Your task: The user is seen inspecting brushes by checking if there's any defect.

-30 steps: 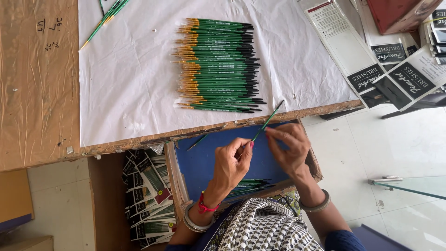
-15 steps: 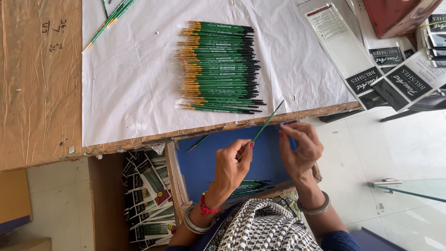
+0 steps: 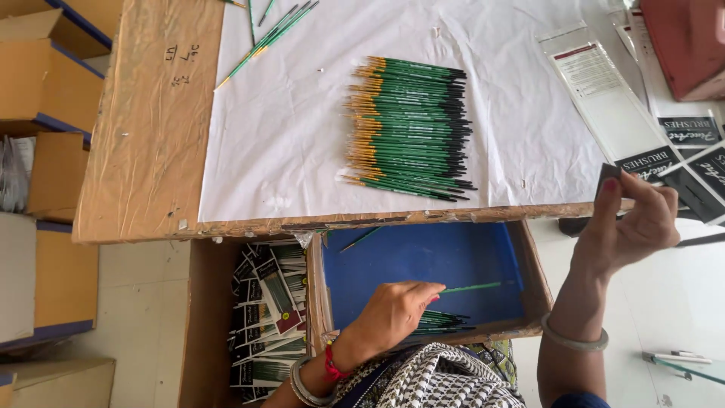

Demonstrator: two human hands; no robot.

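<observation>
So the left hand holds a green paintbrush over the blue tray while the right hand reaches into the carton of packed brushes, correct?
Not quite. The left hand does hold a green paintbrush over the blue tray, but the head view shows the right hand raised at the table edge, its fingers on a black packaging card, not in the carton.

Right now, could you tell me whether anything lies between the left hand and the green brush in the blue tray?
Nothing visible does. The left hand already holds the single green brush over the blue tray; more brushes lie just under the fingers.
</observation>
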